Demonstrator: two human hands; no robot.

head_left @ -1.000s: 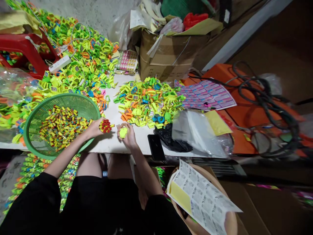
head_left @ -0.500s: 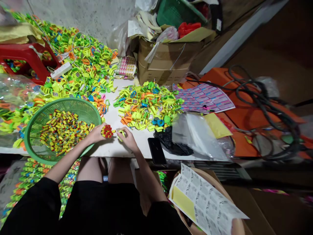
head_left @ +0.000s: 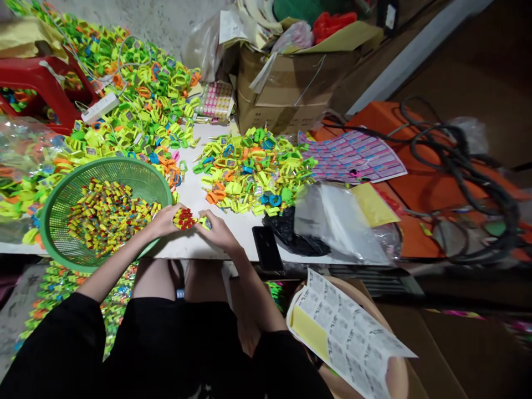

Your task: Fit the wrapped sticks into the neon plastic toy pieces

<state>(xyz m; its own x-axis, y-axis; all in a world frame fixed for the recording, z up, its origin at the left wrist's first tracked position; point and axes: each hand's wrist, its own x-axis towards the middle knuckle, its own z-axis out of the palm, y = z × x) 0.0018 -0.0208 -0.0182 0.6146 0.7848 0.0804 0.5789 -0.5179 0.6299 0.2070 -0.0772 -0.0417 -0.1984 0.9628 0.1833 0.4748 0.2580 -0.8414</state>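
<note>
My left hand (head_left: 164, 221) is closed around a bundle of small red-and-yellow cylinders (head_left: 184, 219), their red ends facing right. Close beside it, my right hand (head_left: 218, 231) pinches a small yellow-green plastic toy watch (head_left: 205, 223); its details are too small to make out. To the left stands a green mesh basket (head_left: 52, 238), with many more yellow-and-red cylinders (head_left: 106, 216) inside. My left forearm crosses over the basket's right rim. Just beyond my right hand lies a heap of yellow, green, orange and blue toy watches (head_left: 253, 174) on the white table (head_left: 178, 249).
A larger heap of toy watches (head_left: 141, 111) covers the back left, around a red stool (head_left: 54, 94) and a power strip (head_left: 100, 108). A black phone (head_left: 267, 249), plastic bags (head_left: 336, 221) and a cardboard box (head_left: 286, 91) are to the right. Cables (head_left: 453, 166) lie over an orange surface.
The view has shifted slightly. My right hand has turned a little and its fingers have closed further over the toy watch, near the bundle. My left hand still grips the bundle.
</note>
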